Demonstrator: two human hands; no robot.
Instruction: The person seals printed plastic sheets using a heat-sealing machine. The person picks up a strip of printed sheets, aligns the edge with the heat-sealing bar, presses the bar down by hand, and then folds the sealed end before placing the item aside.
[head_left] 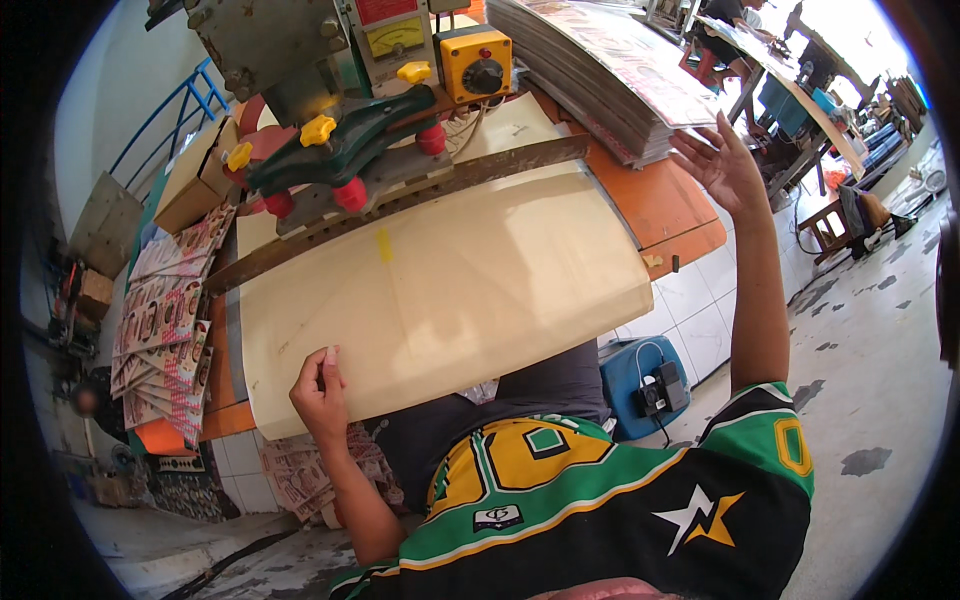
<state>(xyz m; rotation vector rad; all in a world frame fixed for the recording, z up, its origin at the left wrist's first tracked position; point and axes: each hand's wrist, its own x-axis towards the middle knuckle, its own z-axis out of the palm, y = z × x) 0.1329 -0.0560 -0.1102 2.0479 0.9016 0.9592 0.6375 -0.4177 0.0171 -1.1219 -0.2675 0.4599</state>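
My left hand [322,397] rests at the front left edge of a large cream sheet [450,290], its fingers curled together with nothing visible in them. Off to the right, my right hand [722,170] is raised with the fingers apart beside a tall stack of printed sheets [590,85]. Its fingertips are at the near right corner of the top sheet; whether they touch it I cannot tell. Beyond the cream sheet stands a press machine with a dark green clamp bar [340,145], yellow knobs, red feet and a long metal blade [400,212].
Cut printed pieces [165,320] lie piled on the left of the orange table [665,215], near a cardboard box [200,172]. A yellow control box [476,63] sits on the machine. A blue plastic stool [640,400] with a black adapter stands right of my legs. Another person works at the far right.
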